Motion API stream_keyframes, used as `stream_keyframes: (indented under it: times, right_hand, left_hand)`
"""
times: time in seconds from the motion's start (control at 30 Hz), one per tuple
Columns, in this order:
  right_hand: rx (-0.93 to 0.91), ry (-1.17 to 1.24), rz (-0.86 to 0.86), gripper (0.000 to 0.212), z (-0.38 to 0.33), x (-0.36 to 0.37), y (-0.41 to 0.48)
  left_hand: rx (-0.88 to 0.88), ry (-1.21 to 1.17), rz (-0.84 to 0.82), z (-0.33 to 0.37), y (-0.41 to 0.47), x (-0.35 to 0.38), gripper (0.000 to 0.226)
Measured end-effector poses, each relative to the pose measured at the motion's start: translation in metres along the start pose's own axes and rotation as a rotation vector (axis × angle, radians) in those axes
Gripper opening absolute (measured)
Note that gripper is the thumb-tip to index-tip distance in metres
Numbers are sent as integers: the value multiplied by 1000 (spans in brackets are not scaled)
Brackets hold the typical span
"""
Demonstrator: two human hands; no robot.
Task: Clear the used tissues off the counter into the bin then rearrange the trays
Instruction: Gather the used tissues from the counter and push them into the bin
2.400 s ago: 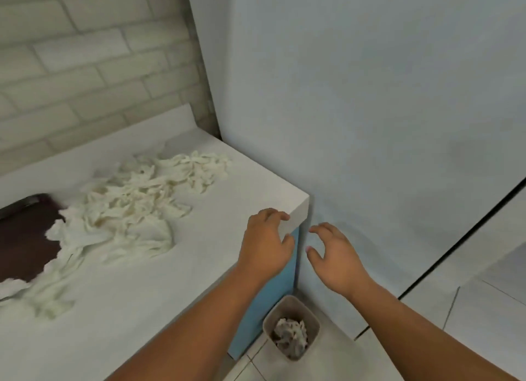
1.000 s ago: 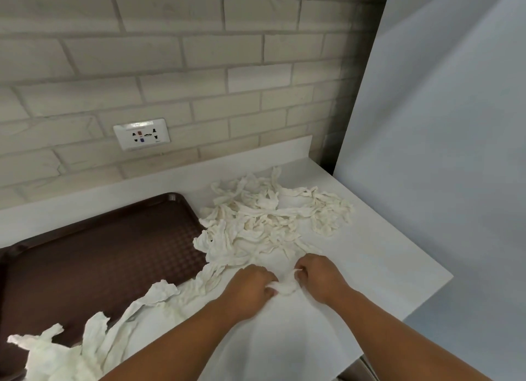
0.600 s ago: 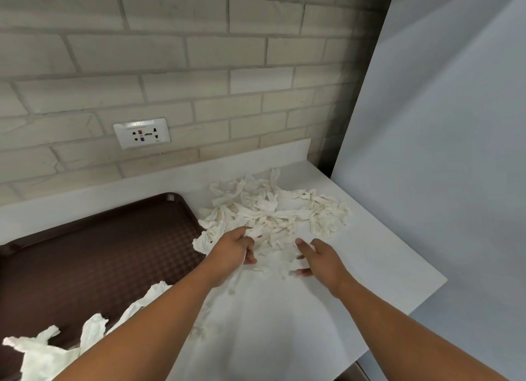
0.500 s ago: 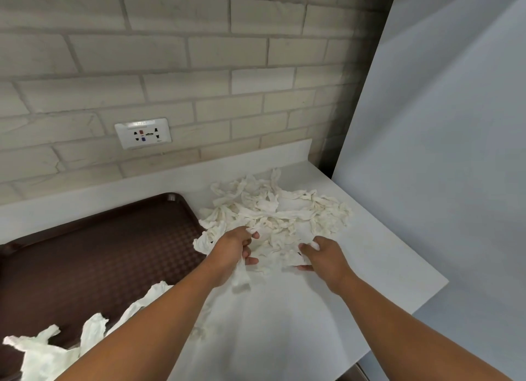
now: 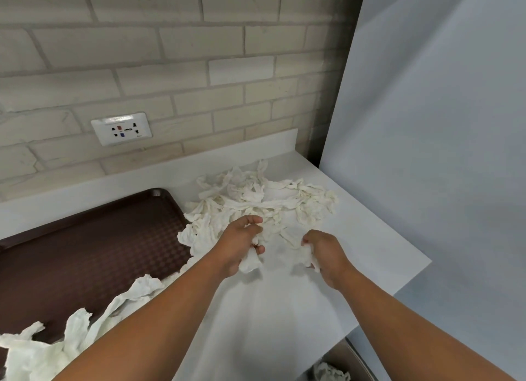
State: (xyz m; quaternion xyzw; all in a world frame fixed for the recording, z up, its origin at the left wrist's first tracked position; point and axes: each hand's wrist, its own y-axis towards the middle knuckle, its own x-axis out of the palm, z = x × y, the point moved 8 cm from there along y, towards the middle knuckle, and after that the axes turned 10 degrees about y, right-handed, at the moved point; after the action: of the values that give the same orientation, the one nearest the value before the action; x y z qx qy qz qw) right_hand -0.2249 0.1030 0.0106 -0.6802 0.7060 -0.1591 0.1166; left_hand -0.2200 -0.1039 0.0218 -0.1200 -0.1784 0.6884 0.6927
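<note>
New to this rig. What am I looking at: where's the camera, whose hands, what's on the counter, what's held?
No machine here: a person works bare-handed, and the single camera sits on their head, looking forward and down, so you see the scene as they do. The left hand and the right hand each grip a wad at the near edge of the tissues heaped on the white counter. A brown tray lies left of the heap, with more strips draped over its near edge. The bin, with tissue inside, peeks in at the bottom, below the counter.
</note>
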Motion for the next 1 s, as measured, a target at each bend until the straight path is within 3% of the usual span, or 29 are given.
stream_keyframes:
  times: [0.07, 0.13, 0.27, 0.43, 0.53, 0.6, 0.73, 1.0]
  right_hand:
    - [-44, -42, 23, 40, -1, -16, -6]
    - [-55, -13, 31, 48, 2, -35, -13]
    - [-13, 127, 19, 27, 2, -71, -38]
    - [-49, -22, 133, 38, 4, -152, -69]
    - [-20, -34, 213, 43, 13, -198, -82]
    - [20, -22, 235, 49, 23, -224, -90]
    - [83, -46, 282, 53, 50, -271, -102]
    - [136, -172, 287, 54, 129, -325, -108]
  left_hand:
    - [-13, -23, -32, -2, -2, 17, 23]
    - [-11, -53, -59, -1, -7, 40, 30]
    - [22, -45, -94, 2, -18, 87, 33]
    - [51, 306, -145, -15, -31, 161, 36]
    - [59, 450, -164, -27, -47, 206, 21]
    - [64, 520, -179, -38, -55, 234, 44]
    - [71, 577, -94, -66, -64, 272, 54]
    - [9, 579, -32, -153, -63, 315, 50]
